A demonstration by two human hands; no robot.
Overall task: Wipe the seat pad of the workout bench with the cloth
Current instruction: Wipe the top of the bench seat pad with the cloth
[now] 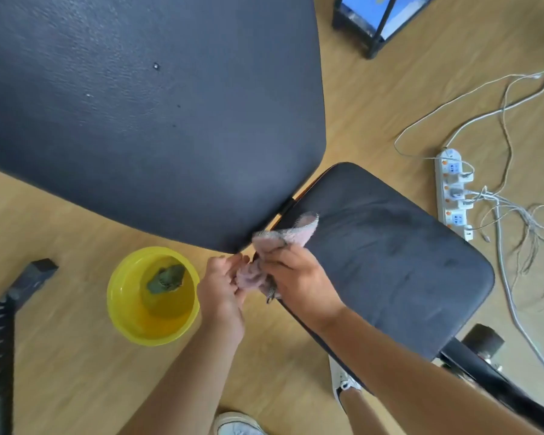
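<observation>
At the near-left corner of the seat pad [390, 262], both hands grip a pale pink cloth [277, 243]. The right hand [296, 277] is curled over the cloth's middle, fingers closed on it, with one end fanning out onto the pad beyond the knuckles. The left hand [223, 284] pinches the bunched lower end just beside the right, off the pad's edge. The dark back pad [145, 114] rises just beyond. On the wooden floor [60, 356], left of the hands, stands a yellow basin [120, 309] holding a green cloth [167, 277].
</observation>
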